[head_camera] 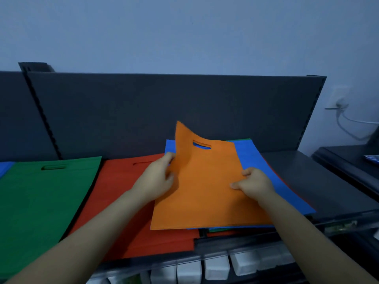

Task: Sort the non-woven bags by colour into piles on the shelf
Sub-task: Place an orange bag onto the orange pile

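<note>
An orange non-woven bag [207,187] with a cut-out handle lies on top of a mixed stack, its far left corner curled upward. My left hand [159,178] pinches its left edge and my right hand [253,182] grips its right edge. Directly under it is a blue bag [266,171], with green and red edges showing lower in that stack. To the left lies a red pile [123,185], then a green pile [45,197], and a sliver of blue bag [5,168] at the far left. All rest on the dark shelf [297,173].
The shelf's dark back panel [164,111] rises behind the piles. White boxes [217,267] line the tier below the front edge. A dark unit [348,158] stands at the right, with a wall socket and cable [340,105] above it.
</note>
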`<state>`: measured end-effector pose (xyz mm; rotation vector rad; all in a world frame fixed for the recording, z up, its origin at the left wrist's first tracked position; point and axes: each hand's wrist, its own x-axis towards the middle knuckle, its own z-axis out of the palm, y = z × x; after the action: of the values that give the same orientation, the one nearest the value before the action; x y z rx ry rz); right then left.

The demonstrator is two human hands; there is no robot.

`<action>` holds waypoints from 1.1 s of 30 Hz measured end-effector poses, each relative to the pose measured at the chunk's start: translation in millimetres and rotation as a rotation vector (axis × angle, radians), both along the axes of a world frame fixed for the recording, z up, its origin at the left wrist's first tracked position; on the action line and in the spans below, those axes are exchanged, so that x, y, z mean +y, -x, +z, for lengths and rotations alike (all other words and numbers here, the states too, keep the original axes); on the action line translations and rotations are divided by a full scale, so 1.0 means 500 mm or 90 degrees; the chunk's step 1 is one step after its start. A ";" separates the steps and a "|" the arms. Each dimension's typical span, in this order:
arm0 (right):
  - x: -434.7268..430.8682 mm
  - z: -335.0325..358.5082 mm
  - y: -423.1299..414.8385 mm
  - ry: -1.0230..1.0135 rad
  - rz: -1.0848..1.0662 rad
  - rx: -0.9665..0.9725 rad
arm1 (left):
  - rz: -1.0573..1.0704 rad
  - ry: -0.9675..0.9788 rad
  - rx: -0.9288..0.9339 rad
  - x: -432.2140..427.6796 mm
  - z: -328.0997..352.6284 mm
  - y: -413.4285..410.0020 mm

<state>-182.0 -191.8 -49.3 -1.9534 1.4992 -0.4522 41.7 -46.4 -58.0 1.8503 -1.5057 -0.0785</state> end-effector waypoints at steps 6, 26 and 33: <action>0.001 0.005 -0.008 -0.011 -0.015 0.013 | -0.093 0.010 -0.274 0.026 -0.009 0.033; 0.074 0.099 -0.078 -0.151 0.055 -0.348 | 0.100 0.074 0.745 0.098 0.051 -0.062; 0.208 0.120 -0.213 -0.156 0.111 -0.400 | 0.167 0.096 0.686 0.254 0.076 -0.195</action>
<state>-75.6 -87.7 10.4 -1.5339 0.9270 -0.6898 139.0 80.5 -20.1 1.4489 -0.4990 -0.6910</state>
